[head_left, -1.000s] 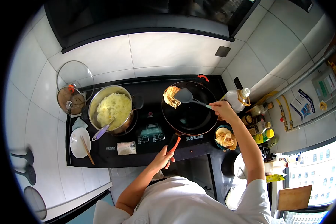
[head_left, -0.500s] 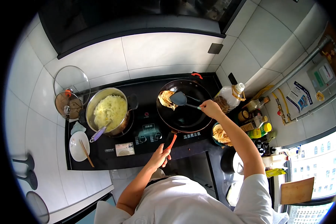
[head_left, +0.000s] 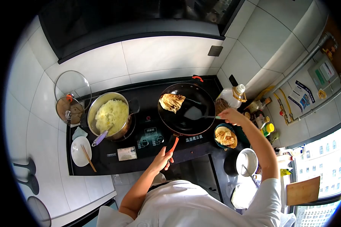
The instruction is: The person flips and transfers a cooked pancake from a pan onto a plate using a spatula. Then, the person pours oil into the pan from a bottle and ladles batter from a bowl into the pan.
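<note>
My left hand (head_left: 162, 158) is wrapped round the red and black handle (head_left: 173, 143) of the black frying pan (head_left: 182, 123). A browned, folded piece of egg-like food (head_left: 172, 102) lies in the pan's upper left. In my right hand (head_left: 232, 116) is a dark spatula (head_left: 195, 113), its blade low over the middle of the pan, apart from the food. Just below my right hand, a bowl (head_left: 225, 136) holds similar browned pieces.
A steel pot (head_left: 125, 128) of pale shreds, with a purple-handled utensil (head_left: 99, 138), stands left. Beside it are a white dish (head_left: 79, 153) with chopsticks and glass lids (head_left: 72, 89). Right are a large bottle (head_left: 230, 97), condiments and a white-rimmed pot (head_left: 247, 162).
The spatula has come away from the food and moved right and down with my right hand. The food now lies flatter and more spread out. My left hand keeps hold of the handle.
</note>
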Demonstrator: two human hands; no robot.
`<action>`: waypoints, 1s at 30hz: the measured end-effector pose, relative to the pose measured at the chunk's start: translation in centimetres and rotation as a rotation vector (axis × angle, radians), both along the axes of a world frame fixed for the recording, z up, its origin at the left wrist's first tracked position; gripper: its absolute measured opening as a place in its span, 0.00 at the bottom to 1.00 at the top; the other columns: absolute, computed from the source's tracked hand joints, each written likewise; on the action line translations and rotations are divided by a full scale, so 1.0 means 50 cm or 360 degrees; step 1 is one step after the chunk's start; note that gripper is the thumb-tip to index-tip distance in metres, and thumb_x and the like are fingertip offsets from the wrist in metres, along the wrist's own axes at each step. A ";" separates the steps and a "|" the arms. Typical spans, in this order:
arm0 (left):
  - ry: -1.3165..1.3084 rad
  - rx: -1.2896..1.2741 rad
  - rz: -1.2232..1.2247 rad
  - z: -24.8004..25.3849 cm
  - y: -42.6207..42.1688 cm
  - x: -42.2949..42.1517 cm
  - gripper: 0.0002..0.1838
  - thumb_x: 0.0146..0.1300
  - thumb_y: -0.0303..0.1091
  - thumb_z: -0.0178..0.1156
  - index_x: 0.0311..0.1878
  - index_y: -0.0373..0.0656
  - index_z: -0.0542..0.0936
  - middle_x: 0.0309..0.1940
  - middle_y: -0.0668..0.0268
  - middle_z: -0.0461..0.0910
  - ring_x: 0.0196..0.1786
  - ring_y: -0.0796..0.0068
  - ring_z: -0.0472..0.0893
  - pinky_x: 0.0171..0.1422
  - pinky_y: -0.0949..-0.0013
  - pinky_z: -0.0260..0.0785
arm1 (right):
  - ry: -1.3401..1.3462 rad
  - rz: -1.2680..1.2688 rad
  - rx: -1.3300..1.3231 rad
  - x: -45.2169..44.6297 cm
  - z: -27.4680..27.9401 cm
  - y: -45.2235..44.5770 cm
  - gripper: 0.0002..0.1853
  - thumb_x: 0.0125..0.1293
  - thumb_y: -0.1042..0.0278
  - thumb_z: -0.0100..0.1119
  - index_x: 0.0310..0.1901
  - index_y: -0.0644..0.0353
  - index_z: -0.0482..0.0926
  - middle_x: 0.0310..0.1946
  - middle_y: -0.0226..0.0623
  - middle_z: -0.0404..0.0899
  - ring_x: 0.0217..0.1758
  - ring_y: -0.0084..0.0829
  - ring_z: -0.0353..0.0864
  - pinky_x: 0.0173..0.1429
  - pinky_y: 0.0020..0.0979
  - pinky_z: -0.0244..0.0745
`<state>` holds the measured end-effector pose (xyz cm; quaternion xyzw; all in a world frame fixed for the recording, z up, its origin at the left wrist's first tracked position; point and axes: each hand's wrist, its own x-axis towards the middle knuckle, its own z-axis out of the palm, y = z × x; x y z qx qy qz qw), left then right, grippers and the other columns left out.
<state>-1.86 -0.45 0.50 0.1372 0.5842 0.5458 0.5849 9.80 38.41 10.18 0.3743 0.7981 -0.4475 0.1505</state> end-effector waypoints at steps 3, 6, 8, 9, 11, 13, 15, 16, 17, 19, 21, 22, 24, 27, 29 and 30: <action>-0.0015 0.0001 0.0004 -0.010 0.001 -0.001 0.28 0.72 0.42 0.48 0.67 0.41 0.50 0.27 0.62 0.73 0.15 0.80 0.66 0.16 0.76 0.59 | 0.0258 -0.0123 -0.0235 -0.056 -0.079 -0.042 0.13 0.63 0.63 0.58 0.47 0.58 0.82 0.16 0.29 0.71 0.10 0.20 0.59 0.13 0.25 0.48; 0.0039 -0.0062 0.0075 0.008 0.001 0.007 0.21 0.72 0.41 0.47 0.61 0.41 0.56 0.27 0.62 0.73 0.15 0.81 0.66 0.16 0.76 0.59 | 0.0271 -0.0334 -0.0238 -0.109 -0.149 -0.092 0.13 0.65 0.61 0.58 0.44 0.62 0.82 0.16 0.28 0.70 0.10 0.18 0.57 0.13 0.22 0.47; 0.0022 -0.0021 0.0036 0.019 -0.002 0.003 0.20 0.73 0.41 0.47 0.59 0.41 0.57 0.27 0.62 0.73 0.15 0.81 0.66 0.16 0.76 0.59 | 0.0209 -0.0401 -0.0288 -0.111 -0.147 -0.117 0.15 0.66 0.57 0.59 0.42 0.63 0.82 0.15 0.26 0.67 0.10 0.16 0.55 0.12 0.21 0.46; 0.0012 0.0004 0.0014 0.021 0.000 0.002 0.19 0.73 0.40 0.47 0.59 0.41 0.57 0.27 0.62 0.73 0.15 0.81 0.66 0.16 0.76 0.59 | 0.0238 -0.0442 -0.0331 -0.104 -0.145 -0.121 0.16 0.65 0.56 0.60 0.42 0.63 0.81 0.15 0.26 0.67 0.09 0.16 0.55 0.12 0.22 0.46; 0.0005 0.0018 -0.0003 0.017 0.001 0.001 0.19 0.73 0.40 0.47 0.59 0.41 0.57 0.27 0.62 0.73 0.15 0.81 0.66 0.16 0.76 0.59 | 0.0297 -0.0514 -0.0416 -0.093 -0.144 -0.127 0.16 0.65 0.56 0.61 0.42 0.63 0.81 0.14 0.25 0.66 0.09 0.16 0.54 0.12 0.22 0.46; 0.0010 0.0016 -0.0008 0.014 0.001 0.001 0.19 0.73 0.40 0.47 0.59 0.41 0.57 0.27 0.63 0.73 0.15 0.81 0.66 0.16 0.76 0.59 | 0.0387 -0.0625 -0.0510 -0.081 -0.154 -0.135 0.14 0.65 0.60 0.61 0.42 0.64 0.81 0.15 0.27 0.67 0.10 0.18 0.55 0.13 0.23 0.46; 0.0024 -0.0003 -0.0003 0.013 0.001 0.002 0.18 0.73 0.40 0.46 0.59 0.42 0.58 0.27 0.63 0.73 0.15 0.81 0.66 0.16 0.77 0.59 | 0.0439 -0.0697 -0.0558 -0.068 -0.163 -0.145 0.13 0.66 0.62 0.60 0.41 0.65 0.81 0.16 0.27 0.68 0.11 0.18 0.56 0.14 0.23 0.46; 0.0021 -0.0035 0.0030 0.014 0.002 0.003 0.18 0.73 0.40 0.46 0.58 0.42 0.58 0.27 0.63 0.73 0.15 0.81 0.66 0.16 0.77 0.59 | 0.0446 -0.0713 -0.0556 -0.060 -0.162 -0.148 0.13 0.66 0.62 0.60 0.41 0.65 0.81 0.16 0.27 0.68 0.11 0.18 0.56 0.14 0.23 0.46; 0.0018 -0.0069 0.0061 0.014 0.003 0.005 0.17 0.73 0.40 0.46 0.57 0.42 0.59 0.27 0.63 0.73 0.15 0.81 0.66 0.16 0.77 0.59 | 0.0452 -0.0730 -0.0556 -0.053 -0.160 -0.151 0.12 0.66 0.63 0.60 0.41 0.65 0.81 0.16 0.27 0.68 0.11 0.18 0.56 0.14 0.23 0.46; 0.0015 -0.0097 0.0078 0.013 0.000 0.006 0.16 0.73 0.40 0.46 0.57 0.43 0.59 0.27 0.63 0.73 0.15 0.82 0.66 0.16 0.77 0.59 | 0.0442 -0.0742 -0.0620 -0.029 -0.146 -0.156 0.12 0.67 0.61 0.59 0.42 0.63 0.80 0.17 0.25 0.67 0.12 0.16 0.56 0.14 0.21 0.46; 0.0019 -0.0075 0.0049 0.010 0.002 0.004 0.16 0.73 0.40 0.46 0.58 0.45 0.60 0.27 0.63 0.72 0.15 0.82 0.66 0.16 0.77 0.59 | 0.0426 -0.0762 -0.0731 -0.002 -0.120 -0.160 0.13 0.67 0.61 0.59 0.44 0.62 0.80 0.17 0.24 0.66 0.13 0.16 0.56 0.14 0.20 0.47; 0.0023 -0.0069 0.0039 0.010 0.001 0.003 0.16 0.73 0.39 0.46 0.58 0.45 0.60 0.27 0.63 0.72 0.15 0.82 0.66 0.16 0.77 0.59 | 0.0377 -0.0741 -0.0701 0.009 -0.102 -0.170 0.14 0.68 0.59 0.58 0.46 0.61 0.79 0.17 0.23 0.64 0.13 0.15 0.55 0.14 0.20 0.47; 0.0033 -0.0056 0.0020 0.011 0.001 0.003 0.16 0.73 0.39 0.46 0.59 0.46 0.60 0.28 0.63 0.72 0.15 0.82 0.66 0.16 0.77 0.59 | 0.0378 -0.0744 -0.0744 0.033 -0.115 -0.169 0.14 0.68 0.59 0.57 0.47 0.60 0.78 0.18 0.23 0.64 0.13 0.15 0.55 0.14 0.20 0.48; 0.0022 -0.0081 0.0028 0.013 0.002 0.004 0.15 0.73 0.39 0.45 0.58 0.48 0.61 0.28 0.63 0.72 0.16 0.82 0.66 0.17 0.77 0.59 | 0.0395 -0.0790 -0.0813 0.063 -0.107 -0.185 0.14 0.69 0.58 0.56 0.48 0.59 0.78 0.18 0.22 0.63 0.14 0.14 0.54 0.15 0.18 0.48; 0.0026 -0.0096 0.0027 0.017 0.003 0.004 0.16 0.73 0.40 0.46 0.59 0.47 0.61 0.29 0.64 0.72 0.16 0.82 0.66 0.17 0.77 0.60 | 0.0408 -0.0842 -0.0855 0.090 -0.109 -0.198 0.14 0.69 0.58 0.56 0.48 0.58 0.78 0.18 0.21 0.63 0.14 0.14 0.54 0.15 0.18 0.47; 0.0026 -0.0107 0.0026 0.019 0.002 0.005 0.16 0.73 0.40 0.46 0.59 0.47 0.61 0.29 0.64 0.72 0.17 0.82 0.66 0.17 0.77 0.60 | 0.0453 -0.0852 -0.0910 0.107 -0.121 -0.203 0.14 0.69 0.57 0.55 0.48 0.58 0.78 0.18 0.20 0.62 0.14 0.13 0.53 0.15 0.17 0.45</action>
